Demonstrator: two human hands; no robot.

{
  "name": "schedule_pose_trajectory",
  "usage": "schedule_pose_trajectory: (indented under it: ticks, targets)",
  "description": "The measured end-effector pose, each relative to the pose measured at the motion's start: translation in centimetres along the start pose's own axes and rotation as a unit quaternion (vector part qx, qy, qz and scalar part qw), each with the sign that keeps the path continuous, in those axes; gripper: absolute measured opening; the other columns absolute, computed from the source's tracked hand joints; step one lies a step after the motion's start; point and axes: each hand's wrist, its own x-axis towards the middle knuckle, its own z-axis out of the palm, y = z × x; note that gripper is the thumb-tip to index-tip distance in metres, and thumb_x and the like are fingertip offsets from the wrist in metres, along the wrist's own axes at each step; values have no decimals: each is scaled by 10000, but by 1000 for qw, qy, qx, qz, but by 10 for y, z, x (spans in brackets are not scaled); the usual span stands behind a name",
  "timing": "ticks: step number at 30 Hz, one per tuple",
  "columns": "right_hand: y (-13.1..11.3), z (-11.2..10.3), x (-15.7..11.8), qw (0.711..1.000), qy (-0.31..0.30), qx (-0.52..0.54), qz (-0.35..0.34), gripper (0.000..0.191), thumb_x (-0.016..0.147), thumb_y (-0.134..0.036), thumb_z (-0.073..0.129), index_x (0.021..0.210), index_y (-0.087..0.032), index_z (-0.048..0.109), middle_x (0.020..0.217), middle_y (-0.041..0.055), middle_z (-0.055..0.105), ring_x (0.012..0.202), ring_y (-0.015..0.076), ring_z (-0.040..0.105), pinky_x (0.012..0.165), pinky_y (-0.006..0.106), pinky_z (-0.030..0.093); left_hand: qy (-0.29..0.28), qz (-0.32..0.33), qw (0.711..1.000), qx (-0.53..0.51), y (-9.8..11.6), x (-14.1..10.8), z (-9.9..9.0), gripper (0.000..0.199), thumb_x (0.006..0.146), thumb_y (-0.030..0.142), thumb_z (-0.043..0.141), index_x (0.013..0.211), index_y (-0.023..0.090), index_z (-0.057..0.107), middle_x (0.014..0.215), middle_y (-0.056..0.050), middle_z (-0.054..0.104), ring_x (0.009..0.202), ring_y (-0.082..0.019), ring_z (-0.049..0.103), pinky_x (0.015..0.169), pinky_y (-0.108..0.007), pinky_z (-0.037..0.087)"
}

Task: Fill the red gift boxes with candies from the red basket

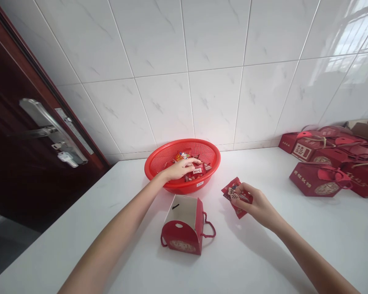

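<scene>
A red plastic basket (213, 174) stands near the wall with red wrapped packets (197, 171) inside. My left hand (182, 168) reaches over its rim, fingers bent onto the packets; what they pinch, if anything, is hidden. To the right of the basket, my right hand (253, 202) is closed on a red packet (239, 211) with printed lettering, held above the table. Between my forearms stands a red gift box (182, 239), its top open and pale inside, with red cord handles at its sides.
Several closed red gift boxes (319, 179) crowd the right side of the white table (135, 265). A tiled wall (214, 94) runs behind. At the left is a dark red door (9, 122) with a metal handle and keys.
</scene>
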Motion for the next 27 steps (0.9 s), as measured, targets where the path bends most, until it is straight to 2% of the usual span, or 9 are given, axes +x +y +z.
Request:
schedule_pose_trajectory:
  ticks: [6,10,14,18,22,27]
  targets:
    - [-4,2,0,998,8,53,11,310,754,-473,722,782,-231,531,681,-25,637,628,177,569,590,291,424,2,30,999,-34,0,1,0,504,867,395,652,1302,152,577,777,-5,652,716,-168,648,713,-298,512]
    - [-8,4,-3,997,10,73,9,353,736,-508,739,761,-224,530,695,-15,636,643,180,571,601,298,432,7,38,999,-37,-1,0,-1,522,858,403,678,1307,161,567,830,-22,684,746,-169,664,734,-304,522]
    - [-10,6,-4,996,5,91,15,383,737,-546,748,766,-223,545,720,-8,647,672,193,599,618,310,453,17,46,998,-38,-2,1,-2,536,832,419,718,1279,154,588,906,-57,716,842,-204,692,784,-340,545]
    - [-12,7,-5,990,1,135,35,433,704,-577,786,758,-219,548,748,3,669,695,204,628,633,318,475,21,53,998,-39,-4,3,-2,476,769,422,778,1154,170,657,1043,-85,732,954,-232,690,835,-357,552]
    - [-12,8,-5,985,-6,167,42,460,699,-592,800,750,-211,548,781,12,681,707,200,629,644,315,472,16,55,998,-34,-4,4,-2,374,737,434,802,984,167,721,925,-64,741,892,-226,689,815,-351,558]
    - [-11,9,-5,984,-13,172,44,466,717,-602,792,763,-212,542,802,18,680,718,203,632,652,321,475,19,50,998,-40,-3,2,-2,375,694,426,828,941,158,742,895,-68,746,796,-203,685,751,-345,570]
